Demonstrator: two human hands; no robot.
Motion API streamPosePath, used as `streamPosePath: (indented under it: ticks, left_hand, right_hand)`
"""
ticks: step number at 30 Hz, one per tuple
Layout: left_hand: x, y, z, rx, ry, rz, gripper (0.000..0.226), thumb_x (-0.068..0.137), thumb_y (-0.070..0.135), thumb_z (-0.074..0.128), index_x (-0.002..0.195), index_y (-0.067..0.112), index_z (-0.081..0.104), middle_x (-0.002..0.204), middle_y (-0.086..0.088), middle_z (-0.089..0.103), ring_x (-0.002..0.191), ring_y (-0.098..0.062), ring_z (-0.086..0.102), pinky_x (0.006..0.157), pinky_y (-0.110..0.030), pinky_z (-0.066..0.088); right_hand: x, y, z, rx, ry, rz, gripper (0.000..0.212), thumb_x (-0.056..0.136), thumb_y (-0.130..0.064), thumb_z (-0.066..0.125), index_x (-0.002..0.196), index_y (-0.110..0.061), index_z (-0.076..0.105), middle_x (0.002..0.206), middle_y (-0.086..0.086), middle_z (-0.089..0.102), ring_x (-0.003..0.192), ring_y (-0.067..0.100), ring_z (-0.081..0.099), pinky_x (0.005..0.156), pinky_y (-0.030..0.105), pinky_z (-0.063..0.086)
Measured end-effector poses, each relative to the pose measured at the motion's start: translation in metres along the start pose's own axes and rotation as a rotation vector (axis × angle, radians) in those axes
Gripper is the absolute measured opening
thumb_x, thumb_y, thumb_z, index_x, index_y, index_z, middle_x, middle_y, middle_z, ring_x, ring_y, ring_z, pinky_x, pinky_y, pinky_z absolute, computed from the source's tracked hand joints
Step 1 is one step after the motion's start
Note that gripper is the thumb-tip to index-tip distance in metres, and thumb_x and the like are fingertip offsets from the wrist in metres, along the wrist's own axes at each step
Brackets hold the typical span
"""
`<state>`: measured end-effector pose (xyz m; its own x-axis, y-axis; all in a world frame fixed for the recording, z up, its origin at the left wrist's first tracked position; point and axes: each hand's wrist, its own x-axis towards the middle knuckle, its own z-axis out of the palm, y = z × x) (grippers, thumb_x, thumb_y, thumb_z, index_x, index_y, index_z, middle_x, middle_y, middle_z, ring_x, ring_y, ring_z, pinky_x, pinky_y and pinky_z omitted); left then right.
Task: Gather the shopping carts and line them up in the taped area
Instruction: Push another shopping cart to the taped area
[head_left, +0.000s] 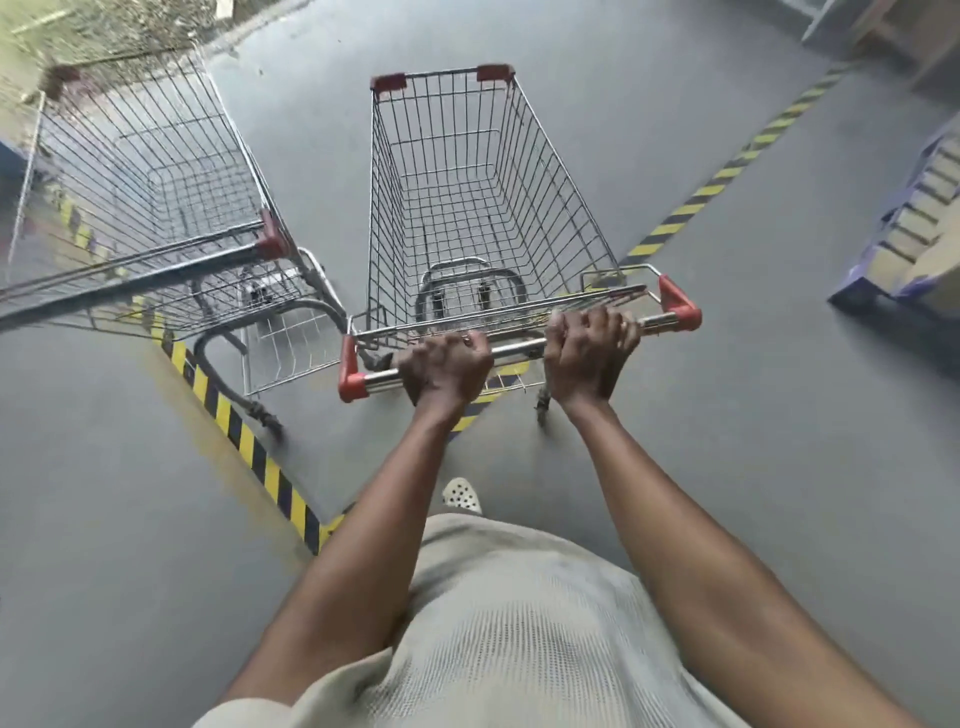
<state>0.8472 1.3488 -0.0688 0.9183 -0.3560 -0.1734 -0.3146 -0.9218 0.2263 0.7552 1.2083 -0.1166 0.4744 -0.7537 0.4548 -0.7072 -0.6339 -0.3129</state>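
The left cart is blurring and running off the left edge. The left hand and right hand are hiding stretches of the handle. The pallet is running off the right edge; the shirt is covering most of a shoe

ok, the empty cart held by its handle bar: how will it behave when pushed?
Probably rolls easily: the shopping cart stands on a caster on smooth floor. Likely light for its size, since the wire basket is empty. It may swerve rather than tip; left hand and right hand grip the handle bar, and the neighbouring cart stands close.
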Motion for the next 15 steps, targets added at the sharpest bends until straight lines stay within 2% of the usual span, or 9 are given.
streamPosePath:
  ticks: [3, 5, 8, 10, 12, 15]
  left_hand:
    - [0.048, 0.029, -0.010, -0.006, -0.053, 0.052, 0.062, 0.099, 0.051, 0.030, 0.101, 0.008, 0.074, 0.104, -0.018, 0.072, 0.096, -0.035, 0.067, 0.071, -0.036, 0.037]
    - [0.078, 0.039, -0.014, 0.006, -0.091, 0.046, 0.057, 0.100, 0.047, 0.031, 0.105, 0.008, 0.073, 0.110, -0.019, 0.071, 0.099, -0.035, 0.066, 0.070, -0.036, 0.034]
    - [0.122, 0.052, -0.019, 0.019, -0.092, 0.016, 0.054, 0.098, 0.046, 0.033, 0.092, 0.010, 0.072, 0.102, -0.019, 0.071, 0.091, -0.033, 0.065, 0.069, -0.035, 0.037]
    - [0.150, 0.060, -0.022, 0.010, -0.075, -0.013, 0.053, 0.098, 0.046, 0.034, 0.083, 0.010, 0.070, 0.096, -0.019, 0.071, 0.083, -0.032, 0.064, 0.069, -0.035, 0.042]
    - [0.183, 0.070, -0.024, 0.009, -0.058, -0.055, 0.054, 0.097, 0.046, 0.036, 0.084, 0.008, 0.072, 0.095, -0.019, 0.072, 0.081, -0.031, 0.064, 0.068, -0.035, 0.041]
    - [0.227, 0.088, -0.030, 0.015, -0.029, -0.110, 0.055, 0.098, 0.046, 0.035, 0.095, 0.008, 0.075, 0.104, -0.019, 0.073, 0.093, -0.034, 0.068, 0.072, -0.037, 0.042]
  right_hand:
    - [0.019, -0.053, 0.030, 0.095, -0.084, -0.057, 0.032, 0.099, -0.039, 0.049, 0.085, -0.020, 0.071, 0.099, 0.006, 0.066, 0.102, 0.032, 0.058, 0.115, 0.049, 0.024]
    - [0.040, -0.064, 0.045, 0.136, -0.130, -0.090, 0.034, 0.099, -0.037, 0.046, 0.082, -0.019, 0.070, 0.097, 0.005, 0.065, 0.099, 0.032, 0.056, 0.110, 0.048, 0.027]
    - [0.086, -0.060, 0.069, 0.190, -0.173, -0.208, 0.032, 0.099, -0.034, 0.047, 0.081, -0.018, 0.069, 0.096, 0.004, 0.065, 0.094, 0.030, 0.049, 0.097, 0.047, 0.034]
    - [0.111, -0.064, 0.085, 0.221, -0.184, -0.263, 0.029, 0.099, -0.033, 0.049, 0.082, -0.019, 0.068, 0.097, 0.002, 0.065, 0.096, 0.028, 0.047, 0.095, 0.047, 0.032]
    - [0.140, -0.074, 0.104, 0.235, -0.206, -0.282, 0.028, 0.100, -0.034, 0.048, 0.084, -0.020, 0.067, 0.100, 0.000, 0.064, 0.098, 0.028, 0.047, 0.096, 0.048, 0.031]
    - [0.186, -0.081, 0.131, 0.244, -0.259, -0.347, 0.025, 0.099, -0.035, 0.048, 0.087, -0.021, 0.065, 0.104, 0.000, 0.063, 0.102, 0.029, 0.048, 0.096, 0.047, 0.029]
